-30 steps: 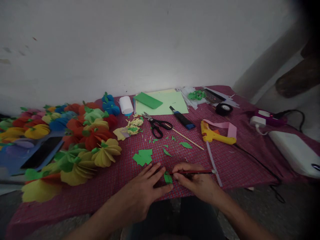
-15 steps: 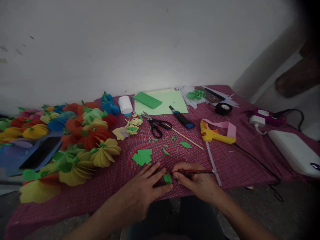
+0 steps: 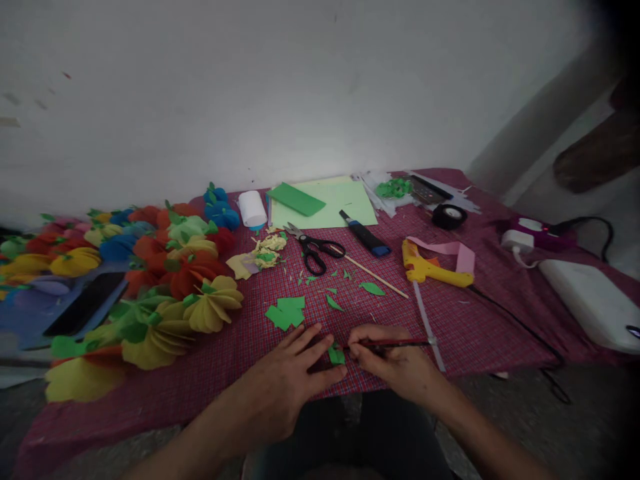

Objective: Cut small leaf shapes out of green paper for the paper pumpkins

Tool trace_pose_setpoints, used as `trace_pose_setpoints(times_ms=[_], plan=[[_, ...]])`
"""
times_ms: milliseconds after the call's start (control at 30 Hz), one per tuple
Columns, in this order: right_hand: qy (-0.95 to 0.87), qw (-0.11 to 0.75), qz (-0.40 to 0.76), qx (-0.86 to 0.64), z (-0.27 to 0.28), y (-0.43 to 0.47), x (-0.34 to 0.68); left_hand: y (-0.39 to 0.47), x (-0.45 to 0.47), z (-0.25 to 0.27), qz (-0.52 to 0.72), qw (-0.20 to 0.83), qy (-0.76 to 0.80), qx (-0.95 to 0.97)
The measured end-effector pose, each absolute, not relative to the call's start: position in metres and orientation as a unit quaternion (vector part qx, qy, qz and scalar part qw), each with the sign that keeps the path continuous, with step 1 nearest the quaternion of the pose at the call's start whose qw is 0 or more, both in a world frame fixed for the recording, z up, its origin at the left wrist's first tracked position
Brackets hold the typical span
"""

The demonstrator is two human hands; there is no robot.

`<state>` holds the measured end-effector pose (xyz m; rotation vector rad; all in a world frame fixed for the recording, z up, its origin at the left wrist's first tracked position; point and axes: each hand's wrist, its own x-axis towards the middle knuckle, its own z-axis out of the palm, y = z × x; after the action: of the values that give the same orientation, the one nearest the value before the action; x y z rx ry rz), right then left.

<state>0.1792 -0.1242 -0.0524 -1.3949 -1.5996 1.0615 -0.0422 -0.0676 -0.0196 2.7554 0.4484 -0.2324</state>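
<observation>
Near the front edge of the table, my left hand (image 3: 285,377) lies with its fingers spread, the thumb and fingertips touching a small green paper piece (image 3: 337,355). My right hand (image 3: 393,360) pinches a thin dark pencil (image 3: 395,343), its tip at the right side of that paper. Just beyond my left fingertips is a small pile of green paper squares (image 3: 287,312). Leaf-shaped green cutouts (image 3: 371,288) and tiny scraps lie farther up the cloth. Black-handled scissors (image 3: 315,252) rest behind them.
Colourful paper pumpkins (image 3: 210,303) crowd the left side beside a phone (image 3: 85,303). A utility knife (image 3: 365,233), wooden stick (image 3: 370,272) and green sheets (image 3: 345,207) lie behind. On the right are a yellow glue gun (image 3: 430,268) with a cord, black tape (image 3: 449,216) and a white device (image 3: 590,303).
The pencil tip and right hand have shifted very slightly on the green paper piece. My left hand keeps its place. The whole view has moved a little.
</observation>
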Motion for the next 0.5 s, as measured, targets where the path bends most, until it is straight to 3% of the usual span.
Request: trace_pose_setpoints(times_ms=[500], plan=[[-0.628, 0.380, 0.423, -0.531, -0.0546, -0.1245, 0.1781, -0.0679, -0.0430, -0.0195, -0.088, 0.158, 0.156, 0.971]])
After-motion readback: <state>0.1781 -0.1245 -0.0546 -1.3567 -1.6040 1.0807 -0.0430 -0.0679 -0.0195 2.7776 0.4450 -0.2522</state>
